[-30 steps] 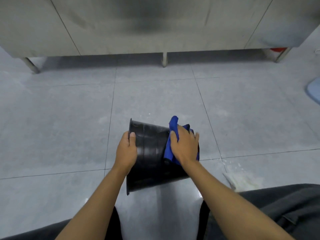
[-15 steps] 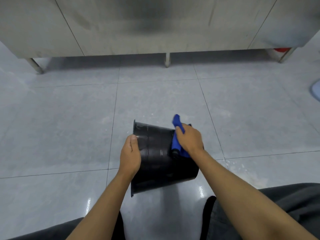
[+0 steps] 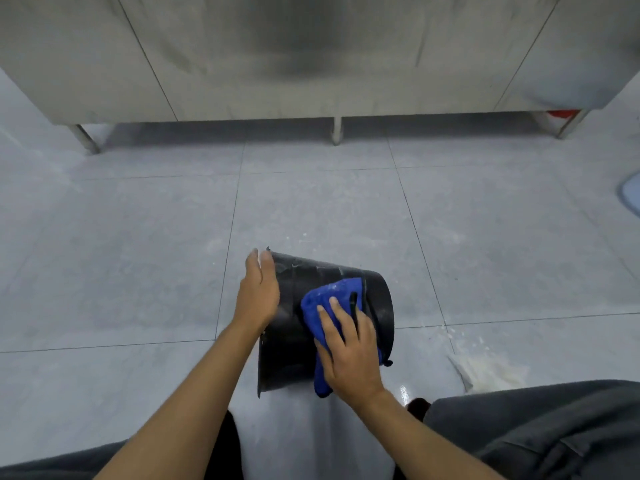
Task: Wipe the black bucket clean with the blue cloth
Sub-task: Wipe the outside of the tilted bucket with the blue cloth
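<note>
The black bucket lies on its side on the grey tiled floor, its open rim to the left and its base to the right. My left hand rests against the rim end with fingers stretched out, steadying it. My right hand presses the blue cloth flat against the bucket's upper side wall; the cloth drapes down the near side under my palm. The inside of the bucket is hidden.
A stainless steel cabinet on short legs stands across the far side. Pale powder or residue is spread on the floor to the right of the bucket. My dark trouser legs fill the near corners. A pale blue object sits at the right edge.
My right hand slid the cloth from the far side of the bucket wall toward me over its top. My left hand shifted up along the rim and its fingers straightened.
</note>
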